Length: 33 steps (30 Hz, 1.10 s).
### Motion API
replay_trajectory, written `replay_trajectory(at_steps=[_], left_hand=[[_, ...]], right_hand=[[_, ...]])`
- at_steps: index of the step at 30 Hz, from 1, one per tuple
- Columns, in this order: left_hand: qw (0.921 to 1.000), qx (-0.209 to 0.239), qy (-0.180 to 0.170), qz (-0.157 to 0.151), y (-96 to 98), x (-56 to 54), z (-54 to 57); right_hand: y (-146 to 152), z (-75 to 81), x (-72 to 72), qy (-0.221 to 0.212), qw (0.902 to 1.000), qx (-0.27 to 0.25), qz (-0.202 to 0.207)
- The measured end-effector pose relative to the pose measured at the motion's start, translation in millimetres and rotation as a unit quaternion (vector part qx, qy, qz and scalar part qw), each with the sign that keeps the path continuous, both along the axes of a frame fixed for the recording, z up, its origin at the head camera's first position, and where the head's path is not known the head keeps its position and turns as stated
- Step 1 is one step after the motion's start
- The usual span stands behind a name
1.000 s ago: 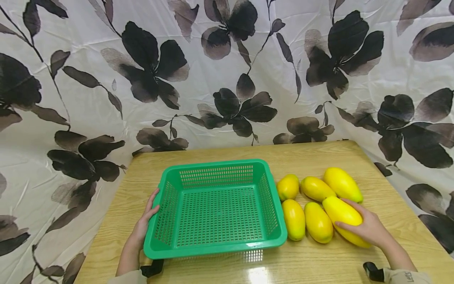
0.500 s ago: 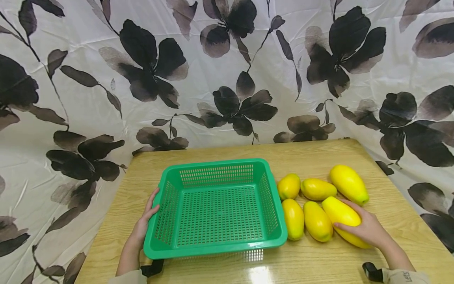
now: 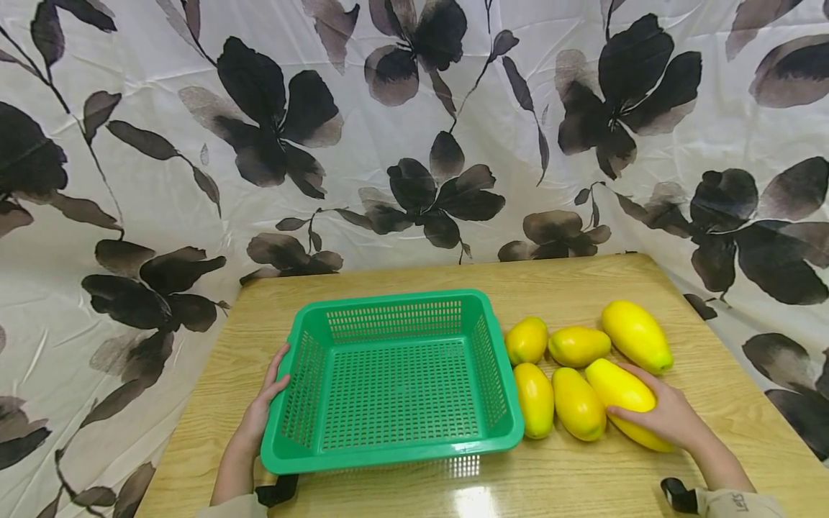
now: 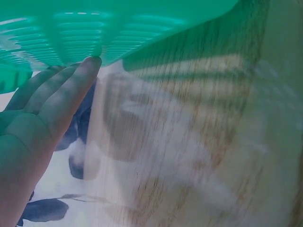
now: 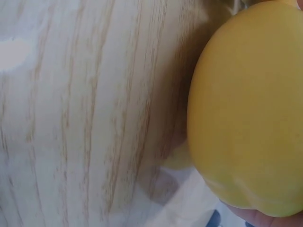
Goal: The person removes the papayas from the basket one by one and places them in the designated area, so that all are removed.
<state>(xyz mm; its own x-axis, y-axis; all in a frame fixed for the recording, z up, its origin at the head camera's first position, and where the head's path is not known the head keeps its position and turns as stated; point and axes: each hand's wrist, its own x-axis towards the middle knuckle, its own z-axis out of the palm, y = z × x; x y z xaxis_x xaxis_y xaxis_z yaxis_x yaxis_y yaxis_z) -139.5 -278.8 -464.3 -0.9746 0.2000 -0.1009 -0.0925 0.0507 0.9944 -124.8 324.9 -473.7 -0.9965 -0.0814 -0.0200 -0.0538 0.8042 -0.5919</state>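
Note:
A green plastic basket (image 3: 401, 392) with slotted walls stands on the table, nothing inside it. At its left side my left hand (image 3: 257, 411) rests against the rim. In the left wrist view, the straight fingers (image 4: 71, 90) of that hand touch the outer wall below the rim. To the right of the basket, my right hand (image 3: 670, 414) holds a large yellow papaya (image 3: 618, 388), thumb on the near side and fingers over the far side. The papaya (image 5: 251, 109) fills the right of the right wrist view, hiding most of the hand.
Several smaller yellow mangoes (image 3: 579, 404) lie between the basket and the right hand. Behind the held fruit lies a second large papaya (image 3: 637, 337). The wooden table (image 3: 388, 496) ends at a floral cloth (image 3: 363, 144) along the back and sides.
The papaya at the back has shifted to the right, away from the held one. The mango beside it has shifted slightly. Both hands stay nearly in place.

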Motion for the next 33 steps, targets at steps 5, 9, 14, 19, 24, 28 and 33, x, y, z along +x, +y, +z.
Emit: replay_trajectory(at_steps=[5, 9, 14, 19, 24, 28, 33], left_hand=[[1.0, -0.001, 0.001, 0.002, 0.1, -1.1, 0.1], [1.0, -0.002, 0.0, 0.006, 0.7, -2.2, -0.4], [0.9997, -0.02, -0.01, 0.013, 0.0, -4.2, 0.2], [0.9982, -0.06, -0.002, 0.008, -2.1, -8.4, 2.2], [0.9928, -0.12, 0.006, -0.001, -6.6, -11.7, 8.0], [0.9873, -0.159, 0.006, -0.002, -13.4, -12.4, 19.0], [0.9777, -0.207, 0.028, -0.017, -24.3, -16.2, 41.7]], right_hand=[[0.3, -1.1, -2.2, 0.001, 1.0, 0.005, 0.007], [0.4, 0.4, -3.9, 0.012, 0.9997, 0.004, 0.02], [-1.2, 4.6, -5.5, 0.007, 0.9996, 0.009, 0.027], [-0.9, 9.7, -7.0, -0.012, 0.9993, 0.025, 0.024], [2.5, 21.6, -10.4, -0.008, 0.9986, 0.043, 0.03], [4.6, 36.8, -13.7, -0.009, 0.9974, 0.061, 0.036], [9.1, 61.3, -21.4, -0.002, 0.9948, 0.086, 0.054]])
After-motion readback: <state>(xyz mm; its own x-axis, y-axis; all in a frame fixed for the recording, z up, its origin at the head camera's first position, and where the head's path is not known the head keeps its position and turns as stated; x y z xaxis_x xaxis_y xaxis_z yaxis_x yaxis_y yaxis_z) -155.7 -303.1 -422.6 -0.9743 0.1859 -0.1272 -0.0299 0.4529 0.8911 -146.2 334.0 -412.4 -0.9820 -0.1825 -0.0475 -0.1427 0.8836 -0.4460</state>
